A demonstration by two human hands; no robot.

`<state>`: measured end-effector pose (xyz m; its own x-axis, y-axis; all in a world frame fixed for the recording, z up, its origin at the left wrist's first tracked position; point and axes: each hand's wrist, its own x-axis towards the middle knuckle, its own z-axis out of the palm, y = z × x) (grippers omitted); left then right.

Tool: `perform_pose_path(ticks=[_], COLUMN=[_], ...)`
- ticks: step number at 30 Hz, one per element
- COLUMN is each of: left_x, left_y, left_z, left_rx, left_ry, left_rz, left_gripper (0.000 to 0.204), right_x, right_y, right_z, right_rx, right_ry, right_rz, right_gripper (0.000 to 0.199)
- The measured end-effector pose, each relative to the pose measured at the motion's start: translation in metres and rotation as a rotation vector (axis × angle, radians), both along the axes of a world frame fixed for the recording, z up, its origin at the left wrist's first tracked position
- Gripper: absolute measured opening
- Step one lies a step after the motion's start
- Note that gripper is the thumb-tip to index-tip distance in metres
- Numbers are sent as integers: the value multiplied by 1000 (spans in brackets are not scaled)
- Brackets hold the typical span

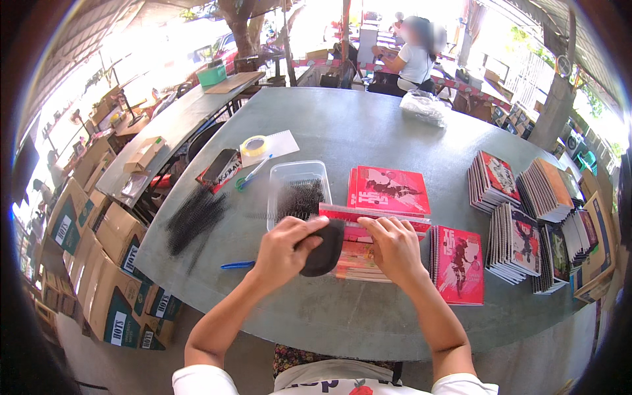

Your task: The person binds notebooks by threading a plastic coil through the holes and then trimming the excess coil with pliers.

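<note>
My left hand is closed at the left end of a red-covered notebook, which is tilted up with its edge toward me. A dark, flat piece with a rounded end hangs beside my left thumb; its kind is unclear. My right hand grips the notebook's near edge, fingers on top. Beneath lies a stack of unbound-looking booklets, partly hidden. A clear plastic tub with black spiral binding coils stands just left of the notebook. Behind it rests a stack of red notebooks.
More black coils lie at left, near a phone, scissors, tape and a blue pen. Red spiral notebooks and several other stacks fill the right. Cardboard boxes stand left; a person sits beyond.
</note>
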<state>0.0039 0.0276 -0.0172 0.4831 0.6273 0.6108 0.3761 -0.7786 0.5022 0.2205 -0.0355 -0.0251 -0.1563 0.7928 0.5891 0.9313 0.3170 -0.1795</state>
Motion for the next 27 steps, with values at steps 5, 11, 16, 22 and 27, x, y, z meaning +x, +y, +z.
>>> perform_pose_path(ticks=[5,11,16,22,27], left_x=[9,13,20,29,32], left_y=[-1,0,-5,-3,-5], left_z=[-3,22,-7,-15,31], left_rx=[34,40,52,-37,66], left_ry=[-187,-315,241,272,-296], left_rz=[123,212,-363,-176,200], left_gripper=[37,33,30,30,35], right_x=[-3,22,46,66,60], right_y=[1,-15,-29,-6,-1], right_z=[-1,5,7,-42,-35], right_rx=[11,-24,-145,-358,-266], right_ry=[28,110,380,1368,1476], right_rz=[-4,-89,-173,198,232], right_gripper=[33,17,15,20,22])
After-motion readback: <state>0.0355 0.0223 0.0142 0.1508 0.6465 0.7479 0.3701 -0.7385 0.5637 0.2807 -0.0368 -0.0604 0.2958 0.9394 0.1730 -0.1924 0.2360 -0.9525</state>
